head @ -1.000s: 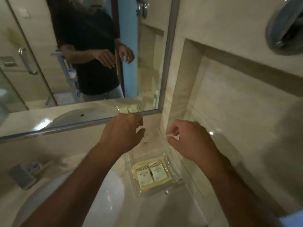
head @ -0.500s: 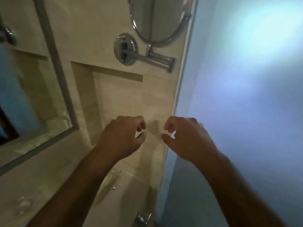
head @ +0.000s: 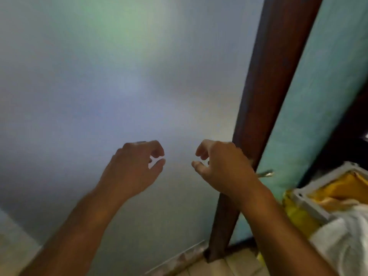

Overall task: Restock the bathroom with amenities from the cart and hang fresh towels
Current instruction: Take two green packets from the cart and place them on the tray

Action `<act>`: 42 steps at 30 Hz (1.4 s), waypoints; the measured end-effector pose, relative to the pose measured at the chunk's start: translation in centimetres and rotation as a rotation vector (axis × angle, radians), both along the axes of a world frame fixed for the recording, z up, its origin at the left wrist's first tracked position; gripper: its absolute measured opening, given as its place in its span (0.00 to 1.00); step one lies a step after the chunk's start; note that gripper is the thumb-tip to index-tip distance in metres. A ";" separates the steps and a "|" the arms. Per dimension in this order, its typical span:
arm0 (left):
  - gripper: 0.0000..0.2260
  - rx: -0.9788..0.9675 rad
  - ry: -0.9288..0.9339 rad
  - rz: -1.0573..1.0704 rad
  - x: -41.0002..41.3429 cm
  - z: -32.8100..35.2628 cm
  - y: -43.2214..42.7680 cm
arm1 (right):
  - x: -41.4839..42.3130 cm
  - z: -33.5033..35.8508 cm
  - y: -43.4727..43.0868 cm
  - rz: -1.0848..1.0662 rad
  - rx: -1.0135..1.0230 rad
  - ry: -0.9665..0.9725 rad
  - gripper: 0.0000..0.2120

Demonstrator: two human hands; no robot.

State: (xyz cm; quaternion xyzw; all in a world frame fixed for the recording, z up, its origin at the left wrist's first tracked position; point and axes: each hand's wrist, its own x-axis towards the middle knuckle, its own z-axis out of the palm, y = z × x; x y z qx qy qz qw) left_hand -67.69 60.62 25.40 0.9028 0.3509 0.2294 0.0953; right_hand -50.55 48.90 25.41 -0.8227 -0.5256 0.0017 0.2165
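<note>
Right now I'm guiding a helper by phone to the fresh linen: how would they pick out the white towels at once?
Find the dark brown door frame running up the right of the view, with the teal wall beside it. Low in the right corner stands the cart, grey-rimmed with a yellow bag. The white towels are piled nearest the camera, the only white, soft fabric there.

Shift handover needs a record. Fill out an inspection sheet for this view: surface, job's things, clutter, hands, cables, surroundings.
Surface: pale tiled floor at the bottom edge.
Job's things: grey-framed cart with yellow bag at the right edge, white towels piled on it.
Clutter: nothing seen.
Hands: left hand and right hand raised side by side, apart, fingers loosely curled, holding nothing.
Cables: nothing seen.
Surroundings: plain pale wall; dark brown wooden door frame; teal door with a metal handle.
</note>
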 end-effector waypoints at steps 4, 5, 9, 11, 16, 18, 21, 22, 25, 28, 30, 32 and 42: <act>0.07 0.013 -0.001 -0.184 12.6 -0.3 -4.8 | 10.1 0.1 -7.5 -0.196 0.012 -0.001 0.12; 0.07 0.021 0.000 -0.224 15.6 -0.4 -6.0 | 12.4 0.0 -9.3 -0.240 0.010 0.000 0.12; 0.05 0.014 -0.031 -0.398 26.0 -0.7 -10.5 | 19.8 -0.5 -16.8 -0.398 0.023 0.005 0.13; 0.06 -0.014 -0.023 -0.488 30.5 -1.2 -12.8 | 22.7 -1.0 -20.4 -0.499 0.041 -0.001 0.11; 0.06 -0.028 0.005 -0.733 39.8 -2.3 -19.2 | 27.3 -2.0 -28.6 -0.744 -0.018 -0.010 0.10; 0.06 -0.038 0.010 -0.812 42.7 -2.5 -21.9 | 28.4 -2.3 -31.3 -0.832 -0.024 -0.009 0.11; 0.06 -0.036 -0.005 -0.933 46.6 -3.0 -25.3 | 29.8 -3.1 -34.7 -0.962 -0.009 -0.005 0.11; 0.06 -0.041 -0.007 -0.975 47.9 -3.2 -26.3 | 30.2 -3.3 -35.6 -1.001 -0.007 -0.004 0.11; 0.07 -0.037 0.010 -1.101 51.2 -3.7 -28.9 | 31.0 -4.1 -38.1 -1.127 0.003 -0.001 0.10; 0.06 -0.030 0.042 -1.216 54.4 -4.1 -31.1 | 31.3 -4.7 -39.8 -1.251 0.025 0.028 0.11; 0.05 -0.033 0.075 -1.294 56.1 -4.7 -32.6 | 31.2 -5.2 -40.8 -1.326 0.022 0.048 0.13; 0.04 -0.050 0.103 -1.363 57.4 -5.7 -34.1 | 31.0 -5.9 -41.9 -1.411 0.007 0.058 0.13; 0.09 -0.152 0.256 -1.478 62.9 -12.1 -40.3 | 32.4 -10.6 -47.4 -1.636 -0.058 0.141 0.12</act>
